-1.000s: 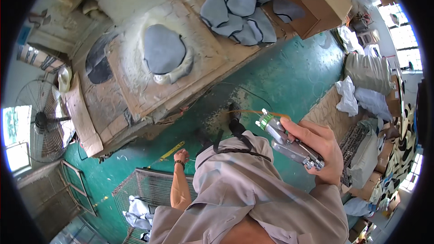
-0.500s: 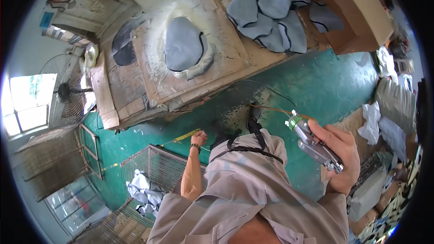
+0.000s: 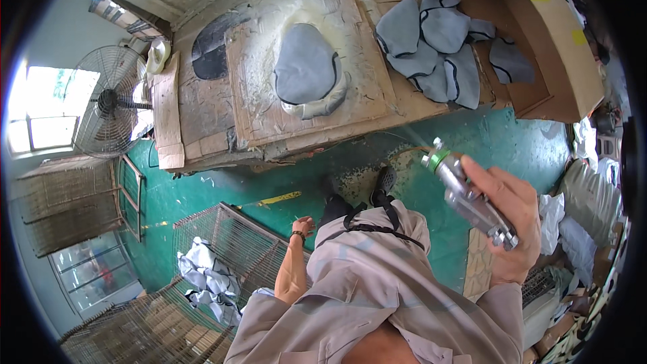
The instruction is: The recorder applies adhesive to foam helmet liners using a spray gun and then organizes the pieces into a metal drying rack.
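Observation:
My right hand [image 3: 507,219] is wrapped around a metal spray gun [image 3: 472,199] with a green ring near its nozzle. The nozzle tilts up and left toward the bench, and a faint pale haze shows ahead of it. At my left side, my left hand [image 3: 304,226] hangs low with curled fingers and a dark bracelet at the wrist; whatever it holds, if anything, is hidden. Across from me, a grey fabric piece [image 3: 306,64] with black edging lies on a rounded pale form [image 3: 323,104], on a board [image 3: 256,121] crusted with whitish residue. Neither hand touches it.
Several similar grey pieces [image 3: 445,30] are heaped on the bench's right, beside an open cardboard box [image 3: 563,61]. A wire-mesh rack [image 3: 259,256] with fabric pieces [image 3: 207,271] stands at my left. A large fan [image 3: 108,101] is at far left; plastic-wrapped bundles [image 3: 586,182] line the right.
The view has shifted, so the bench sits further right and lower in the picture. My right hand still holds the spray gun, and the left stays low and curled.

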Demonstrator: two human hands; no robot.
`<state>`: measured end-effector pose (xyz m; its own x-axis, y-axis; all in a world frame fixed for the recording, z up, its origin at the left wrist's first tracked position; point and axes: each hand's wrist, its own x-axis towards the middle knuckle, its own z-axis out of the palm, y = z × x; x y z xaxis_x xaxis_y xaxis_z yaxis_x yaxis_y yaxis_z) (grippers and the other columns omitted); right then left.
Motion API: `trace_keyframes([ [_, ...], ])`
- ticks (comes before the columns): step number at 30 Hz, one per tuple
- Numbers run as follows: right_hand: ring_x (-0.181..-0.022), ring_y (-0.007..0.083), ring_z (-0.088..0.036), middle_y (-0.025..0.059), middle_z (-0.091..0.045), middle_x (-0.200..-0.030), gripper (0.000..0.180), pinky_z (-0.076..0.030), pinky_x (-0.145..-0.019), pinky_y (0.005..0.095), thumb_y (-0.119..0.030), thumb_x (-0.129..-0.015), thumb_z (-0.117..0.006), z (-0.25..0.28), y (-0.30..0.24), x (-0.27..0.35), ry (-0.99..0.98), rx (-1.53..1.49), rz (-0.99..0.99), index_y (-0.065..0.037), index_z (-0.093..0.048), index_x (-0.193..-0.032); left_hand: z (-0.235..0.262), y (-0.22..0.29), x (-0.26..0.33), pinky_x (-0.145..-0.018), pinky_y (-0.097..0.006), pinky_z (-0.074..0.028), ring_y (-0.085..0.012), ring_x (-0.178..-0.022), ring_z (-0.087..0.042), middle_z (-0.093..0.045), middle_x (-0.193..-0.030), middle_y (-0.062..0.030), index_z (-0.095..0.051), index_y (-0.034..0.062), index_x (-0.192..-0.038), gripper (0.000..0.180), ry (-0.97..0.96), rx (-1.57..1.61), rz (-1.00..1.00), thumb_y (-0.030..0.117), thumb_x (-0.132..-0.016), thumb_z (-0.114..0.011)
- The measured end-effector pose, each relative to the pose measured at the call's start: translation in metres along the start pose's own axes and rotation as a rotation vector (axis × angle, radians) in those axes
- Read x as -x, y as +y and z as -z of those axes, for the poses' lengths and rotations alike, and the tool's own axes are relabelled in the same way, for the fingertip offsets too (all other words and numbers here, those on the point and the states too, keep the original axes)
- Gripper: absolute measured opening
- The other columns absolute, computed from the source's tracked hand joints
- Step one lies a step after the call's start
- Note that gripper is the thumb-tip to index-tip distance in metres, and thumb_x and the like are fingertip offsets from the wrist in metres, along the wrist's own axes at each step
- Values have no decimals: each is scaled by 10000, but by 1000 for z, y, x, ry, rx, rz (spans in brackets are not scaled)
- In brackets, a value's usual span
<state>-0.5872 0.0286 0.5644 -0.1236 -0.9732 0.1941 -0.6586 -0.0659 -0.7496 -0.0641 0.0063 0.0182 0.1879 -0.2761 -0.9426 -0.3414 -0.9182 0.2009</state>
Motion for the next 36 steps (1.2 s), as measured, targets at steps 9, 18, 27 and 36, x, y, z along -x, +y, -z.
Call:
trace_keyframes([
  [9, -671, 230, -607, 150, -628, -804, 578, -454, -642, 300, -193, -800, -708, -38, -49, -20, -31, -38, -29, 58, -666, -1320, 18, 35, -26, -666, -396, -596, -208, -835, -750, -764, -966, -48, -722, 106, -1234, 323, -48, 38, -213, 253, -946, -732],
  [18, -697, 234, -618, 148, -638, -792, 505, -470, -686, 317, -168, -791, -690, -51, -84, -7, -41, 58, -71, 4, -726, -1265, 28, 68, -30, -673, -321, -578, -167, -823, -729, -762, -970, -43, -723, 80, -1246, 343, -44, -43, -382, 231, -938, -713],
  [27, -756, 240, -629, 135, -677, -876, 538, -474, -726, 338, -180, -750, -706, -48, -83, 4, 45, 124, -229, -6, -742, -1258, 8, 207, 33, -732, -251, -543, -97, -896, -673, -738, -1054, -16, -694, 65, -1267, 276, -25, 227, -1002, 143, -1003, -672],
  [36, -646, 214, -661, 62, -629, -750, 636, -526, -617, 320, -112, -704, -791, -32, -58, 5, -90, 154, 102, -51, -698, -1331, -24, 370, 139, -971, -367, -540, -256, -1178, -642, -680, -1267, -108, -669, 29, -1278, 388, 665, 466, -1327, 49, -895, -725],
])
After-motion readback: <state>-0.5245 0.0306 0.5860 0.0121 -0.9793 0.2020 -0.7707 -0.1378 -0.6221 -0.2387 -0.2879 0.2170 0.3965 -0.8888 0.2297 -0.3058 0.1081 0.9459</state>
